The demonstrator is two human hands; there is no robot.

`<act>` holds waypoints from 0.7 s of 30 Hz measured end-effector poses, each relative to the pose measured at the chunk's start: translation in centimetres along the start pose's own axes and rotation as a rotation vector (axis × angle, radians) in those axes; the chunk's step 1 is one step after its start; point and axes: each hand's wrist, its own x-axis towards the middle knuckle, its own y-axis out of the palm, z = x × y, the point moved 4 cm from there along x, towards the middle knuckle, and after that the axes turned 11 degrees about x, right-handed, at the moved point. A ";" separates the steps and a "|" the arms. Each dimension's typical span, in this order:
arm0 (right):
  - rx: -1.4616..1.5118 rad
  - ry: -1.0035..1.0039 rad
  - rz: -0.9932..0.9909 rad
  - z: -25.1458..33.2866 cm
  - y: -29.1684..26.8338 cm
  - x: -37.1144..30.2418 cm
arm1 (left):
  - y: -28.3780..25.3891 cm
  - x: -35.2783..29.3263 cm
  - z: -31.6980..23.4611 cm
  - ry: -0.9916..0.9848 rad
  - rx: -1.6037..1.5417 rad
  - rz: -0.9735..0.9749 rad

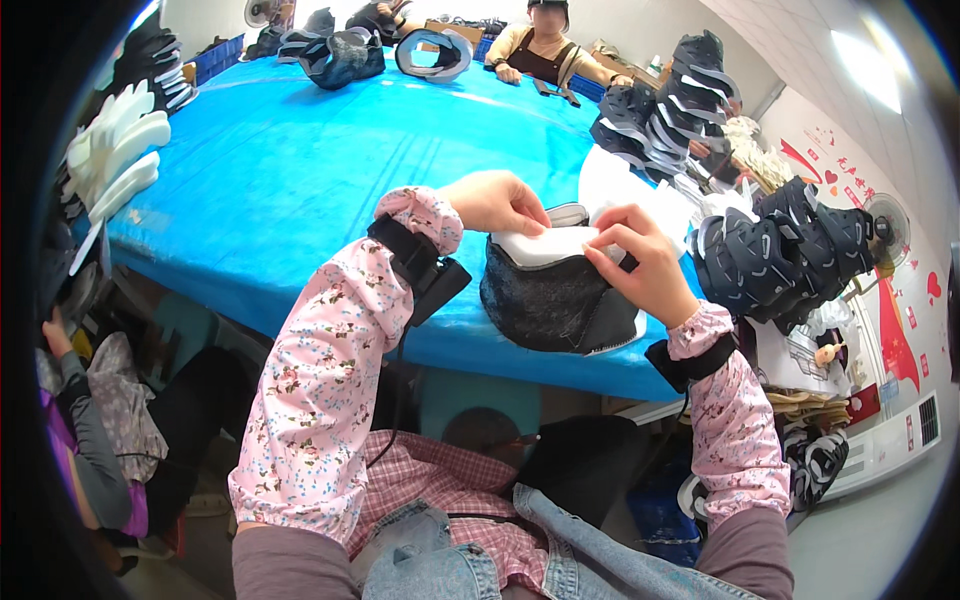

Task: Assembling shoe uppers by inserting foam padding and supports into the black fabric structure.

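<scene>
A dark, fuzzy, curved padded piece (548, 308) stands at the near edge of the blue-covered table (330, 150), right in front of me. Along its upper opening lies a white foam strip (545, 247). My left hand (500, 205) pinches the strip's far left part between thumb and fingers. At the strip's right end, my right hand (640, 258) has its thumb and fingertips closed on the white edge. The inside of the dark piece is mostly hidden by the foam and my fingers.
White sheets (625, 190) lie beyond my right hand. Black padded pieces (785, 250) are stacked at the right, and white curved parts (120, 150) at the left edge. A dark ring-shaped piece (433, 55) rests at the far side, near a seated person (540, 50). Another person sits at left.
</scene>
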 end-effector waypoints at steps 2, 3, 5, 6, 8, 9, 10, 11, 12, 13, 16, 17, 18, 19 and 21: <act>0.061 0.039 0.006 0.0 -0.4 -0.1 | 0.3 0.3 -0.5 -0.013 0.070 -0.057; 0.119 0.082 0.058 -0.3 -0.6 0.0 | 0.6 0.4 -0.7 -0.008 0.072 -0.050; 0.271 0.118 0.094 -0.8 -0.5 0.0 | 0.3 0.4 -0.8 -0.003 0.339 -0.232; 0.272 0.118 0.089 -1.0 -0.5 -0.1 | 0.4 0.3 -0.6 -0.001 0.343 -0.230; 0.232 -0.012 0.026 -0.7 -0.7 -0.2 | 0.4 -0.2 -0.1 -0.027 0.198 -0.259; 0.235 -0.011 0.024 -0.8 -0.5 -0.1 | 0.5 -0.4 -0.2 0.000 0.217 -0.281; 0.190 0.135 -0.081 -1.5 -0.6 0.1 | 0.7 -0.4 -0.2 -0.002 0.218 -0.278; 0.142 0.284 -0.188 -2.2 -0.8 0.1 | 0.7 -0.7 -0.6 -0.015 0.220 -0.292; 0.143 0.290 -0.193 -2.5 -1.0 0.0 | 0.6 -0.9 -1.1 -0.028 0.221 -0.306; 0.102 0.329 -0.075 -3.1 -1.0 -0.1 | 0.7 -1.1 -1.7 -0.024 0.222 -0.298; 0.082 0.412 0.107 -4.6 -0.9 -0.3 | 1.3 -1.8 -3.0 -0.138 0.314 -0.308; 0.089 0.456 0.122 -4.7 -0.7 -0.6 | 1.6 -2.0 -3.2 -0.117 0.354 -0.395; 0.094 0.502 0.137 -5.0 -0.5 -0.9 | 1.9 -2.1 -3.4 -0.095 0.392 -0.481; 0.057 0.486 0.149 -5.6 -0.5 -1.1 | 2.2 -2.1 -3.6 -0.096 0.384 -0.534; 0.020 0.511 0.177 -5.0 -0.4 -0.6 | 2.5 -2.8 -3.7 -0.085 0.395 -0.600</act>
